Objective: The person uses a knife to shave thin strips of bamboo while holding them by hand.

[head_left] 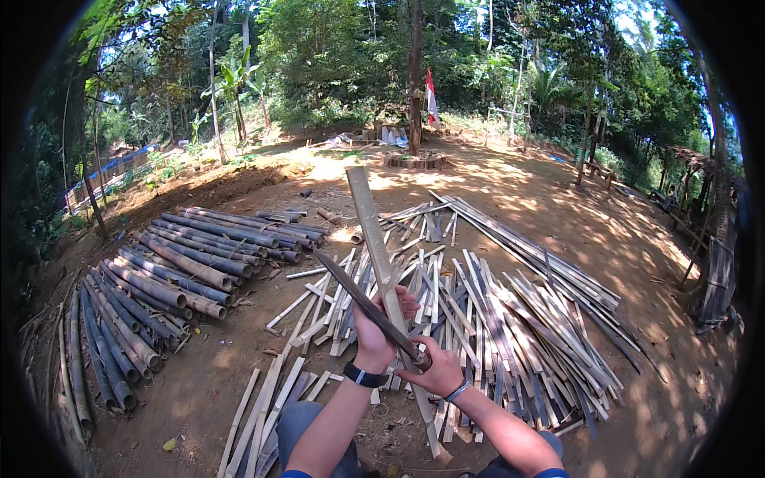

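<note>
My left hand [374, 338], a dark watch on its wrist, is closed around a long split bamboo slat [371, 231]. The slat stands steeply in front of me, its upper end leaning a little left and its lower end between my knees. In my right hand [437, 370] is the handle of a machete [355, 293]. Its dark blade points up and to the left, crossing in front of my left hand and close along the slat. Whether the edge touches the slat I cannot tell. Part of the left fingers is hidden behind the slat and blade.
Many split bamboo slats [510, 342] lie in a spread heap ahead and right, with more slats [267, 414] by my left knee. Whole bamboo poles [171, 271] are piled at left. Beyond stand a tree trunk [415, 88] and a red and white flag [431, 99].
</note>
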Demonstrator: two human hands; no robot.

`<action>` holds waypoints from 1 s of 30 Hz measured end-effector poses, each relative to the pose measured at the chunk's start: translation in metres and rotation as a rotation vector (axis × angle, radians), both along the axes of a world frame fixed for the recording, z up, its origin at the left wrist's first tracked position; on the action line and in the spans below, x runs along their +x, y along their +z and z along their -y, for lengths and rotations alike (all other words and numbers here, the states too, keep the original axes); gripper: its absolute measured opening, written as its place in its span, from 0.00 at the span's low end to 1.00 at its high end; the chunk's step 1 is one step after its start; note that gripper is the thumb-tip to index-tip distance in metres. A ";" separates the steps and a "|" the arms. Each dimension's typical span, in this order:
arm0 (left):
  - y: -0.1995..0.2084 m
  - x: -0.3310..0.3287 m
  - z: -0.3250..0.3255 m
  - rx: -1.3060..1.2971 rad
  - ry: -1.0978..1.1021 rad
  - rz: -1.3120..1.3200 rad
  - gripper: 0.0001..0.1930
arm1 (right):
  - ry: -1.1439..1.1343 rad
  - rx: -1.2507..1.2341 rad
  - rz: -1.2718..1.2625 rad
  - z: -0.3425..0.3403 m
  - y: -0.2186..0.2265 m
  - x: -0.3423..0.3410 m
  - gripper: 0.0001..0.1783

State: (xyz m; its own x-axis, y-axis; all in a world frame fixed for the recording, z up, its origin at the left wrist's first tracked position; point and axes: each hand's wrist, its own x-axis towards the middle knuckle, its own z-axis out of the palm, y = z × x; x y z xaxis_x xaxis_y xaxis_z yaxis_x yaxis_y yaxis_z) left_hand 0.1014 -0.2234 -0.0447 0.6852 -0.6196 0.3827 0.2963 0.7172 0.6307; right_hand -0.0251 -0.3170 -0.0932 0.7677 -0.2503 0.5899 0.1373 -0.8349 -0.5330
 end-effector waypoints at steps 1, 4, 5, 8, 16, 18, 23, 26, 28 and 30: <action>-0.006 0.003 0.003 -0.009 0.013 -0.026 0.42 | -0.007 0.033 -0.045 -0.003 -0.001 -0.005 0.34; -0.005 0.013 -0.007 0.007 0.049 -0.012 0.41 | 0.007 0.097 0.003 -0.008 -0.016 -0.014 0.36; -0.001 0.016 -0.012 0.035 0.065 0.004 0.40 | 0.008 0.103 0.022 -0.010 -0.017 -0.019 0.36; 0.018 0.021 -0.026 0.090 0.103 0.037 0.39 | -0.005 0.135 0.047 -0.013 -0.008 -0.039 0.33; 0.126 0.058 -0.046 0.098 0.205 0.212 0.37 | -0.086 0.360 0.096 -0.010 0.004 -0.070 0.24; 0.153 0.068 -0.052 0.104 0.179 0.172 0.36 | -0.078 0.489 0.063 -0.013 0.006 -0.074 0.22; 0.188 0.043 -0.046 0.131 0.341 0.159 0.32 | -0.038 0.549 0.152 -0.002 -0.016 -0.081 0.14; 0.216 -0.001 -0.067 0.071 0.426 0.185 0.28 | 0.069 0.873 0.122 -0.022 0.002 -0.091 0.13; 0.231 -0.024 -0.082 0.027 0.462 0.231 0.27 | 0.131 0.942 0.104 -0.031 0.017 -0.098 0.13; 0.244 -0.040 -0.096 -0.024 0.469 0.269 0.26 | 0.208 1.007 0.117 -0.044 0.032 -0.103 0.15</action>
